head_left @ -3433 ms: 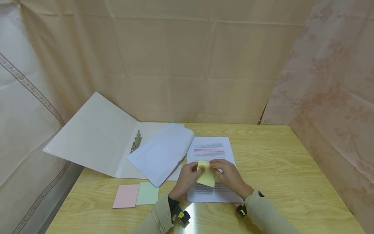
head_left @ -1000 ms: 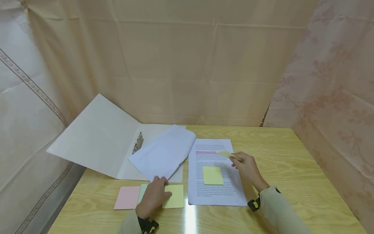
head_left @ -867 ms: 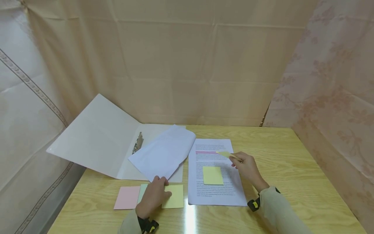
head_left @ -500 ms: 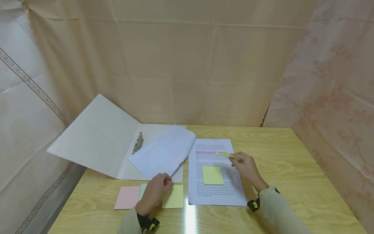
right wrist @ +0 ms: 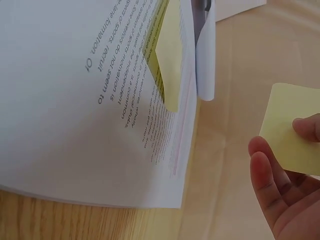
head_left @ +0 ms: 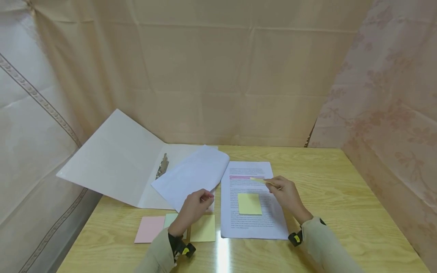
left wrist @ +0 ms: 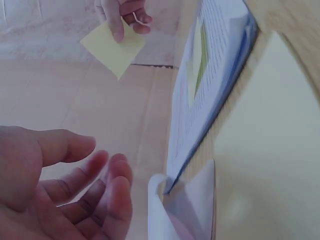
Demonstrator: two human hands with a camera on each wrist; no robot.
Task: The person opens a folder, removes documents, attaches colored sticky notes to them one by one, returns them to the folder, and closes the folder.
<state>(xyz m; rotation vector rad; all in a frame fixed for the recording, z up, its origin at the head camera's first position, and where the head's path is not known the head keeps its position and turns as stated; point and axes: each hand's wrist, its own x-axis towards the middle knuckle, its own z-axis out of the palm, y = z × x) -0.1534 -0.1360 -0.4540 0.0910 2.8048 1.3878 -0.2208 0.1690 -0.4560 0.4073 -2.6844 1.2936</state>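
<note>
My right hand (head_left: 288, 197) pinches a yellow sticky note (right wrist: 285, 125) between thumb and fingers, above the right edge of a printed sheet (head_left: 273, 223) near its pink highlighted lines. A second yellow sticky note (head_left: 250, 204) is on the middle of that sheet, one edge lifted in the wrist views. With loosely bent fingers and nothing in them, my left hand (head_left: 192, 208) hovers over the yellow sticky pad (head_left: 203, 231). Part of the green sticky pad (head_left: 170, 219) is hidden by the left hand and sleeve. Left of it lies a pink sticky pad (head_left: 149, 229).
An open white binder (head_left: 112, 163) with a metal clip (head_left: 162, 167) stands at the back left, its cover tilted up. Blank white paper (head_left: 194, 172) lies askew over it, with a curled edge touching or close to the printed sheet. Curtains surround the wooden table (head_left: 317, 174).
A yellow note now lies on the sheet, and the yellow pad sits on the table. My left hand has lifted from the pad, up and right. The right hand's note has tilted flatter.
</note>
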